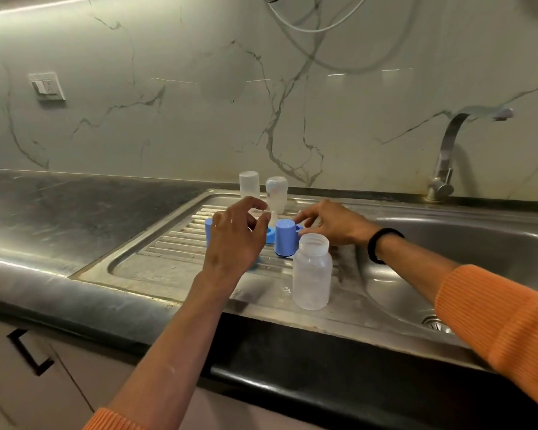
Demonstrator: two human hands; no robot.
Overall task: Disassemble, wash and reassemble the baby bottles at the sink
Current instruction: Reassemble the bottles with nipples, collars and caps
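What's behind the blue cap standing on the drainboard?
Behind the blue cap stand two upturned clear bottles and a small pale teat. A blue ring sits just behind it, mostly hidden by the right hand.

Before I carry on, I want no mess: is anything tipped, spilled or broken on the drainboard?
Nothing stands out. The clear plastic bottle stands upright and open, the blue cylindrical cap stands upright, and two clear bottles stand inverted at the back.

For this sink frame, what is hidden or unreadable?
Head view only:
- Blue parts behind the left hand: the hand covers them.
- Whether the right hand touches the blue ring: fingers and blue cap overlap it.
- Sink drain: partly behind the orange sleeve.
- Inverted bottles' markings: too blurred.
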